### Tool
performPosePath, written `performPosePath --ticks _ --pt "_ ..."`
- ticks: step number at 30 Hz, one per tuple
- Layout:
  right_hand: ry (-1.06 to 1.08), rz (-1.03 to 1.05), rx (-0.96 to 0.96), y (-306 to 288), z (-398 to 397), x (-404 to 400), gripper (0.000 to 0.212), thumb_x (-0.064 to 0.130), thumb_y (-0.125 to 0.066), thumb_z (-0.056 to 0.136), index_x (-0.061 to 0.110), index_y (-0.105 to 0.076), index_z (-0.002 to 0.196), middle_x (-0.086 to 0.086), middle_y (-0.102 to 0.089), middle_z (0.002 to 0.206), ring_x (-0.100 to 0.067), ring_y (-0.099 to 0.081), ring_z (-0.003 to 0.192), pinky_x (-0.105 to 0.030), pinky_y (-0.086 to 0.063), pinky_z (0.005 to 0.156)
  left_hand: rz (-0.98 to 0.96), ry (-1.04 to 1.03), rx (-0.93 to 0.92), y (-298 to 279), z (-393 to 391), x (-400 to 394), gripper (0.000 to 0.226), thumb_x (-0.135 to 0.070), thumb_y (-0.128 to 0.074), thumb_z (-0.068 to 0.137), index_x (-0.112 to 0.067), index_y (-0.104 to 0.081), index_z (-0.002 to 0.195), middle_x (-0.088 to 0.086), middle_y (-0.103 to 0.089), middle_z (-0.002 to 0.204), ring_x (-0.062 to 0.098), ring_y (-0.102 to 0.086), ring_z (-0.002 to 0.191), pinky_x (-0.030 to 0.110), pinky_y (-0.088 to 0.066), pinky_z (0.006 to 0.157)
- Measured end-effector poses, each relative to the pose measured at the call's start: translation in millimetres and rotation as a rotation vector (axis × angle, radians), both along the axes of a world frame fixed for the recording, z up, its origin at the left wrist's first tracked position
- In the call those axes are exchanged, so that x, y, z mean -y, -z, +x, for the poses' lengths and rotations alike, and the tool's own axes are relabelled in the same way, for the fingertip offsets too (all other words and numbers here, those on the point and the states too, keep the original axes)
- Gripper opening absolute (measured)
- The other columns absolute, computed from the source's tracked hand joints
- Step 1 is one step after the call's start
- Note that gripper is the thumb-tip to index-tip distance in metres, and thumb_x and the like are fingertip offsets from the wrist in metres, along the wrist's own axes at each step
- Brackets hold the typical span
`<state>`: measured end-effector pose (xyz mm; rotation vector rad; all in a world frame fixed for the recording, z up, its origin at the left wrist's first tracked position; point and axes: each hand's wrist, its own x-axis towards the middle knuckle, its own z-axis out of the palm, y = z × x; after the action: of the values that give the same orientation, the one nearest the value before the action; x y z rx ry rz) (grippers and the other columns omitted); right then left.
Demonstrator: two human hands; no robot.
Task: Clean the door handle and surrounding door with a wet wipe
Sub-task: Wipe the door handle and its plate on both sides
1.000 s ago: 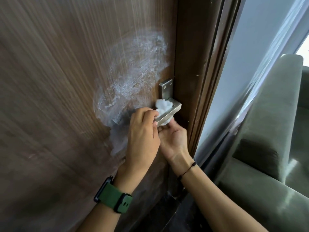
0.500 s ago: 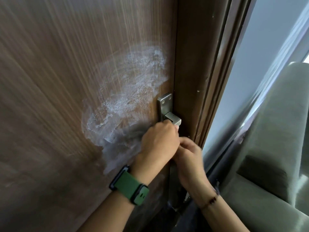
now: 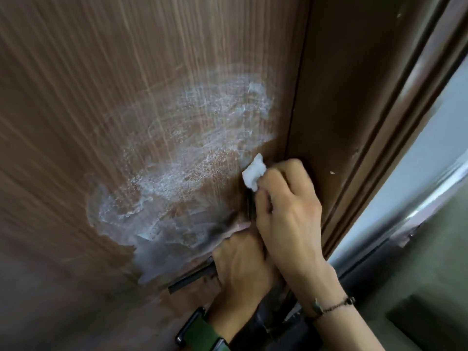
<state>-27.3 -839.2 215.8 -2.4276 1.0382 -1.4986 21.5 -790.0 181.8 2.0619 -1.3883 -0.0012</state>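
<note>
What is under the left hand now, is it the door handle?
A dark bar, likely the door handle, pokes out left of the left hand, whose grip covers the rest. The right hand pinches the wet wipe above; the handle's plate is hidden.

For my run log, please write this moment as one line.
right hand: pinches crumpled white wet wipe | left hand: grips grey metal lever handle | brown wooden door: smeared

Wet wipe (image 3: 254,172) against the door (image 3: 126,122) — right hand (image 3: 291,211) above left hand (image 3: 243,269).
</note>
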Motion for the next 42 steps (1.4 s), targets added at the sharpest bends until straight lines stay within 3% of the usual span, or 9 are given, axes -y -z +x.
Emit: performPosePath --ticks 3,15,19,23,26,29,33,37,42 --pt "-0.041 0.031 -0.070 4 -4 -1 0.019 -0.010 -0.065 0.072 0.003 -0.052 0.067 -0.013 -0.051 0.075 -0.027 -0.050 0.065 -0.030 -0.041 0.047 0.036 -0.006 0.020 4 1 1 0.025 -0.027 -0.047 0.060 -0.015 -0.047 0.039 0.009 -0.050 0.032 0.020 -0.042 0.024 0.012 0.000 0.044" --pt "-0.063 -0.030 0.113 14 0 7 0.011 -0.005 -0.054 0.082 0.005 -0.059 0.079 -0.013 -0.058 0.078 -0.030 -0.055 0.068 -0.037 -0.048 0.056 -0.261 -0.034 -0.131 33 1 7 0.041 -0.039 -0.034 0.075 -0.007 -0.054 0.056 0.018 -0.061 0.048 0.033 -0.055 0.041 0.032 -0.036 0.040" --pt "-0.110 -0.020 0.139 12 20 20 0.013 -0.009 -0.056 0.080 0.004 -0.061 0.079 -0.014 -0.060 0.079 -0.031 -0.057 0.069 -0.037 -0.050 0.059 -0.296 -0.061 -0.134 33 17 19 0.030 -0.043 -0.030 0.074 -0.026 -0.036 0.050 0.018 -0.059 0.050 0.033 -0.053 0.044 0.024 -0.018 0.042" --pt "-0.195 0.063 0.130 8 52 45 0.013 -0.007 -0.053 0.082 0.003 -0.061 0.083 -0.015 -0.060 0.086 -0.030 -0.057 0.076 -0.038 -0.050 0.064 -0.276 -0.137 -0.121 30 45 41 0.051 -0.047 -0.024 0.075 -0.007 -0.054 0.066 0.020 -0.065 0.062 0.037 -0.060 0.056 0.029 -0.028 0.046" --pt "-0.233 0.247 0.229 4 80 68 0.017 -0.007 -0.054 0.082 0.008 -0.063 0.082 -0.005 -0.056 0.087 -0.016 -0.053 0.075 -0.008 -0.042 0.062 -0.256 -0.186 -0.125 26 70 60 0.044 -0.041 -0.027 0.084 -0.008 -0.054 0.075 0.020 -0.067 0.073 0.038 -0.062 0.067 0.035 -0.038 0.053" --pt "-0.229 0.311 0.298 1 115 95 0.018 -0.007 -0.057 0.082 0.009 -0.066 0.082 -0.002 -0.058 0.088 -0.010 -0.053 0.075 0.001 -0.038 0.060 -0.245 -0.217 -0.108 21 100 79 0.050 -0.044 -0.020 0.088 -0.010 -0.055 0.079 0.020 -0.067 0.077 0.039 -0.062 0.074 0.037 -0.041 0.058" --pt "-0.266 0.399 0.401 7 165 130 0.016 -0.003 -0.059 0.083 0.009 -0.069 0.085 0.002 -0.063 0.087 -0.013 -0.061 0.079 -0.004 -0.045 0.068 -0.211 -0.222 -0.121 20 150 103 0.046 -0.043 -0.023 0.094 -0.014 -0.057 0.085 0.016 -0.068 0.084 0.039 -0.061 0.082 0.036 -0.037 0.060" --pt "-0.310 0.490 0.440 23 219 157 0.014 0.001 -0.057 0.087 0.005 -0.070 0.092 -0.007 -0.068 0.097 -0.018 -0.064 0.090 -0.026 -0.055 0.078 -0.174 -0.182 -0.119 19 200 121 0.043 -0.043 -0.024 0.094 -0.014 -0.055 0.086 0.012 -0.067 0.080 0.034 -0.061 0.078 0.031 -0.031 0.059" --pt "-0.571 0.578 0.383 34 264 183 0.035 -0.009 -0.049 0.082 0.012 -0.069 0.102 -0.006 -0.068 0.107 -0.017 -0.062 0.102 -0.031 -0.054 0.088 0.048 -0.153 -0.116 -3 267 136 0.039 -0.044 -0.023 0.094 -0.022 -0.050 0.077 -0.001 -0.057 0.070 0.024 -0.056 0.068 0.028 -0.030 0.056"
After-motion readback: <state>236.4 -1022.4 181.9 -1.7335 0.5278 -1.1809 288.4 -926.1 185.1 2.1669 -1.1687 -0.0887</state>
